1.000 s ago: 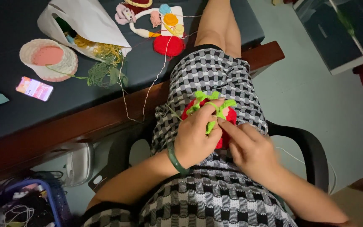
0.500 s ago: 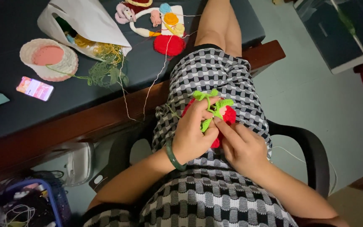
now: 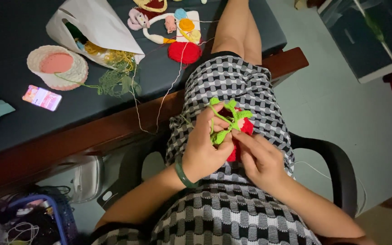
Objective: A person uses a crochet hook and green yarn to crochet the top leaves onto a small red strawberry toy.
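Both hands — left hand (image 3: 203,147), right hand (image 3: 260,159) — pinch crocheted strawberry (image 3: 237,129) (leaves pointing away).

A white bag (image 3: 100,25) lies open on its side in the upper left of the frame on the dark tabletop (image 3: 14,122), its mouth facing right with green and yellow yarn spilling out. At the left edge of the frame, below a round crocheted basket, a small flat rectangular card or packet (image 3: 42,97) lies on the tabletop, printed in pink, white and light blue.
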